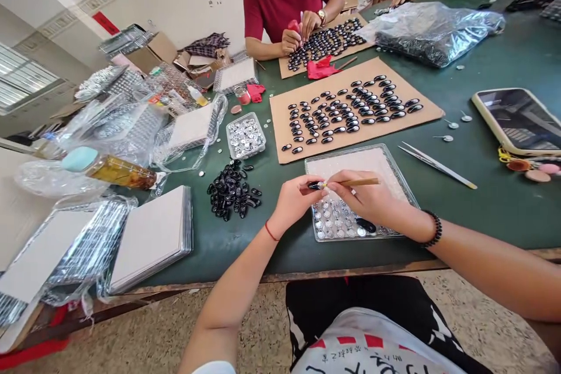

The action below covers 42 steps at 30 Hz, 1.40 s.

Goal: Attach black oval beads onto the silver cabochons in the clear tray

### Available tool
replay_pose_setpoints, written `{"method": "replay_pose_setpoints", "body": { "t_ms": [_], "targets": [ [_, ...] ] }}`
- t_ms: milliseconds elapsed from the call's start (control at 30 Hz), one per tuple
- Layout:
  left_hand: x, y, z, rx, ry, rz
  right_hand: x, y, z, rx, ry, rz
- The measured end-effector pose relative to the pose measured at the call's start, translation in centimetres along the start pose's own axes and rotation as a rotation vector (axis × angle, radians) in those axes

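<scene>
My left hand (291,203) is closed, pinching a small glossy black oval piece (314,185) with a pale round disc at its right end. My right hand (377,201) grips a thin wooden stick (366,182) like a pen, and its tip meets the disc. Both hands are over a clear plastic tray (319,238) with rows of small round clear-and-silver pieces in its near part and a white sheet farther back. Another black oval piece (366,225) lies on the tray below my right hand. Left of my left hand is a heap of black pieces (230,190).
A tub of silver discs (246,135) stands behind the heap. Cardboard (280,149) beyond the tray carries rows of black pieces. Tweezers (438,166) and a phone (519,117) lie right. Packed trays (151,234) and a bottle (116,170) are left. A co-worker (289,9) sits opposite.
</scene>
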<state>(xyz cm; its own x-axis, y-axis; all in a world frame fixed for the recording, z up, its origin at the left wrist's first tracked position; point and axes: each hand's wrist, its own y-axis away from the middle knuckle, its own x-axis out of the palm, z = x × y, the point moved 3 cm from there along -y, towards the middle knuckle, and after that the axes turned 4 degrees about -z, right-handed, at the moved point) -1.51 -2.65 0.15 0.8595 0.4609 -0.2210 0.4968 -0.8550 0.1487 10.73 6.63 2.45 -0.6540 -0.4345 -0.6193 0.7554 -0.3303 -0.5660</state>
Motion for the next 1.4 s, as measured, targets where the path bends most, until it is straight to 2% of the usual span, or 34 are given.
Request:
{"method": "replay_pose_setpoints", "body": {
  "t_ms": [467,733,833,900,1033,1100,1200,1300,1400],
  "targets": [
    [0.1,0.1,-0.1,-0.015,-0.004,-0.021,0.4,0.3,-0.2,-0.003,-0.019,0.03],
    [-0.2,-0.2,-0.5,-0.006,0.006,-0.074,0.5,-0.2,1.1,-0.162,0.131,0.043],
    [-0.3,-0.3,-0.4,0.035,-0.046,-0.101,0.5,-0.4,1.2,-0.162,0.1,0.029],
    [-0.3,-0.2,-0.2,0.062,-0.048,-0.108,0.4,-0.7,0.9,-0.061,-0.018,0.017],
    [0.2,0.0,-0.1,0.076,0.06,-0.115,0.5,-1.2,-0.8,0.355,-0.521,0.013],
    [0.7,0.1,-0.2,0.065,0.102,-0.098,0.6,-1.3,-1.4,0.506,-0.718,-0.02],
    [1.4,0.3,-0.6,0.034,0.143,-0.04,0.7,-1.5,-1.7,0.604,-0.841,-0.082],
    [1.6,0.7,-1.0,0.049,0.149,-0.021,0.7,-1.5,-1.6,0.664,-0.949,-0.084],
    [0.4,0.1,-0.9,0.11,0.101,-0.104,0.4,-1.4,-1.8,0.757,-1.124,-0.091]
  ]
}}
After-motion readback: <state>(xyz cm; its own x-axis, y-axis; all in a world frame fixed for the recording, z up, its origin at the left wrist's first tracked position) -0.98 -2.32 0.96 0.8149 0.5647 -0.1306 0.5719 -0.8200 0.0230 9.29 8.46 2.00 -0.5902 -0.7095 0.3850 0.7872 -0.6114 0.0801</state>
